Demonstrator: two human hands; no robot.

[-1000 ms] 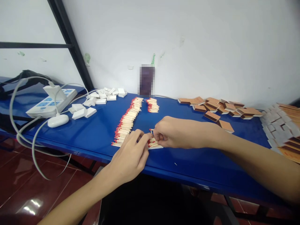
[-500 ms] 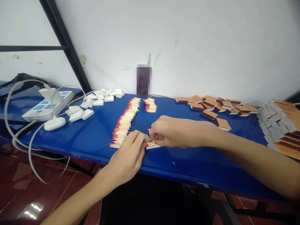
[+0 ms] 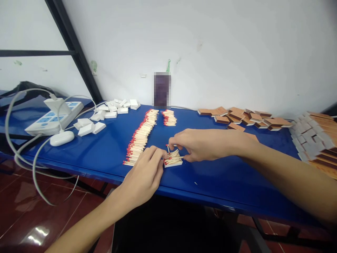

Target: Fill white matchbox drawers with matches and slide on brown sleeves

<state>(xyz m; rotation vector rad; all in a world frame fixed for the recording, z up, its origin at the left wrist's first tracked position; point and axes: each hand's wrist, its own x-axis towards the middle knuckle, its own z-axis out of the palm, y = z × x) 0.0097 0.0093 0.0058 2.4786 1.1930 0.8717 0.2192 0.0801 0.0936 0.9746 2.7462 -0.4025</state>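
Right forearm [image 3: 273,163] partly hides matchbox pile [image 3: 243,117] — power strip [image 3: 50,121] sits far left.

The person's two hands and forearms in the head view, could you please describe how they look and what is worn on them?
The left hand and right hand wear no gloves, and no rings or watch can be made out. The left forearm and right forearm show no sleeves or clear markings. The fingers look slender.

Matches [image 3: 139,140] red-tipped, pale-stemmed; tray [image 3: 173,164] white; tabletop [image 3: 105,149] blue; matchboxes [image 3: 221,119] orange-brown.
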